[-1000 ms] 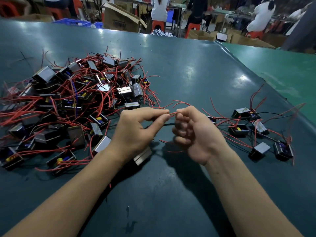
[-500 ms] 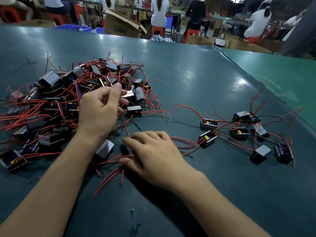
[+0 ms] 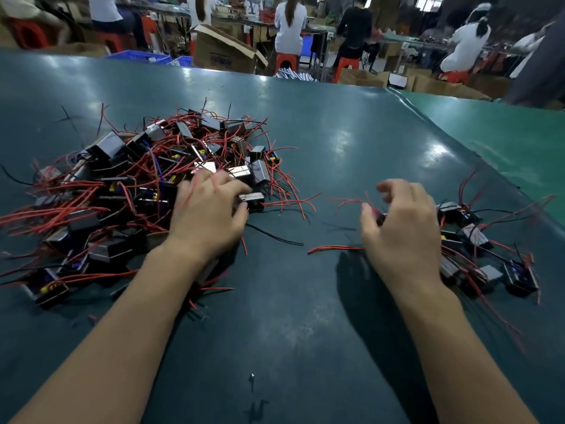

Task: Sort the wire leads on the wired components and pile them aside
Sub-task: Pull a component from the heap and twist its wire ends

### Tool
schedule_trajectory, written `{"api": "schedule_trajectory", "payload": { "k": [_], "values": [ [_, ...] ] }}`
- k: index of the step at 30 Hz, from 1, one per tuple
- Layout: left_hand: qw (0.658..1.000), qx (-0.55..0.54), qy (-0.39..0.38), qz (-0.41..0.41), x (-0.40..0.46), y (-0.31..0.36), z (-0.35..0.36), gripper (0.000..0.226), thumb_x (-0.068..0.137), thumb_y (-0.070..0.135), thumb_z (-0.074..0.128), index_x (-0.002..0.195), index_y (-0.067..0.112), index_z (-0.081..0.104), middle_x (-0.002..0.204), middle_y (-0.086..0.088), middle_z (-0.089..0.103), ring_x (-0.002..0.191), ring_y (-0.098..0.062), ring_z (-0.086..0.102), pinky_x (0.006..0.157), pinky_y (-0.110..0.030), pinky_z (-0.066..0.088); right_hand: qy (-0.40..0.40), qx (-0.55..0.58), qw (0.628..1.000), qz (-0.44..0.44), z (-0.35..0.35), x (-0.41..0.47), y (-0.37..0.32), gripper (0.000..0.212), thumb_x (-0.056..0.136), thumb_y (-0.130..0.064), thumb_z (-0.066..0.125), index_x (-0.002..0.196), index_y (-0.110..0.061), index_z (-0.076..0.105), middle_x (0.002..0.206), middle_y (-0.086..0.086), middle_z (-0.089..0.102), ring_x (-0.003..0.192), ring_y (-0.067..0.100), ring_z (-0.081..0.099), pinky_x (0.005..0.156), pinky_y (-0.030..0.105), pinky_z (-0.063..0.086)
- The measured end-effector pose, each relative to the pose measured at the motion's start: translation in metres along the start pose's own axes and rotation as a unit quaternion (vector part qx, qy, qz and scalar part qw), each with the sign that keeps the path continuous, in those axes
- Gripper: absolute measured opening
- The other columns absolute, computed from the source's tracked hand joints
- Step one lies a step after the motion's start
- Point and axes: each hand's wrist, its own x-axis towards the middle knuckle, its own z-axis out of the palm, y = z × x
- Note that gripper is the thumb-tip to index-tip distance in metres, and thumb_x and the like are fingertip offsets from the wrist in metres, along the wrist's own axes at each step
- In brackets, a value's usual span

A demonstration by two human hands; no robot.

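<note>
Busy workshop floor behind, with seated workers point(image 3: 289, 16), orange stools point(image 3: 286, 61) and cardboard boxes point(image 3: 223, 53) beyond the far edge of a dark green work table point(image 3: 305, 332). Sprawling under and to the left of the left hand point(image 3: 208, 215): the big unsorted heap point(image 3: 128, 191) of small black wired components, red leads tangling in every direction, a few black ones among them. Lying under and just right of the right hand point(image 3: 403, 231): the smaller sorted pile point(image 3: 477, 246), its leads trailing outward toward the table's right side.

Left hand reaching palm down into the near edge of the heap, fingers curling around one metal-topped component point(image 3: 251, 199); blurred, so a firm hold not certain. Right hand hovering over the near edge of the sorted pile, fingers spread and loosely bent, a red lead point(image 3: 348, 201) arcing out by the thumb; whether pinching it, cannot tell.

Judging by looks: components light and rigid, boxy, easy to pinch across the body. Leads thin and springy, likely snagging neighbours when pulled, so lifting by the body and not by the wires seems safer for the joints. Combing the leads straight between thumb and forefinger, from the body outward, probably working best before setting down beside the right hand. Loose red wire point(image 3: 333, 248) lying between the hands, nearer the right.
</note>
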Motion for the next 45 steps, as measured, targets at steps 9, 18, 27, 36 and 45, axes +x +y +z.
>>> {"api": "schedule_trajectory", "payload": {
  "k": [9,18,27,36,45],
  "values": [
    [0.982,-0.064,0.15,0.095,0.008,0.013,0.002,0.018,0.082,0.033,0.075,0.099,0.025,0.076,0.093,0.011,0.072,0.095,-0.023,0.052,0.085,-0.035,0.033,-0.118,0.172,0.97,-0.122,0.026,-0.024,-0.03,0.013,0.089,-0.017,0.067,0.1,-0.011,0.069,0.096,0.002,0.067,0.095,0.02,0.06,0.086,0.03,0.046],
    [0.904,-0.419,-0.087,0.018,-0.01,0.039,-0.033,0.016,0.081,0.026,0.073,0.078,0.011,0.076,0.073,-0.003,0.075,0.07,-0.015,0.07,0.073,-0.031,0.057,-0.225,0.606,0.752,0.128,0.019,-0.018,-0.04,0.017,0.087,-0.018,0.064,0.103,-0.012,0.065,0.084,0.007,0.072,0.066,0.017,0.069,0.059,0.025,0.057],
    [0.928,0.101,-0.33,-0.141,-0.011,0.016,-0.066,0.065,0.041,0.076,0.079,0.074,0.02,0.071,0.064,0.007,0.07,0.068,-0.014,0.066,0.069,-0.03,0.057,-0.171,0.518,0.809,0.22,0.018,-0.002,-0.011,0.015,0.091,-0.022,0.066,0.081,-0.012,0.065,0.064,0.0,0.07,0.047,0.01,0.061,0.039,0.02,0.044],
    [0.907,-0.414,-0.073,-0.002,-0.005,0.029,-0.056,0.033,0.076,0.016,0.081,0.106,0.026,0.071,0.089,-0.004,0.073,0.073,-0.012,0.07,0.07,-0.019,0.056,-0.232,0.443,0.845,0.189,0.024,-0.003,-0.004,0.024,0.091,-0.023,0.066,0.072,-0.012,0.075,0.058,-0.002,0.059,0.049,0.005,0.045,0.049,0.014,0.039],
    [0.658,-0.739,-0.127,-0.067,-0.009,0.047,-0.034,0.024,0.075,0.003,0.061,0.099,0.009,0.059,0.09,-0.007,0.07,0.082,-0.021,0.068,0.084,-0.038,0.055,-0.222,0.435,0.85,0.2,0.027,0.004,0.009,0.012,0.093,-0.01,0.063,0.084,-0.007,0.071,0.076,0.008,0.063,0.07,0.021,0.053,0.067,0.034,0.046]
  ]
}}
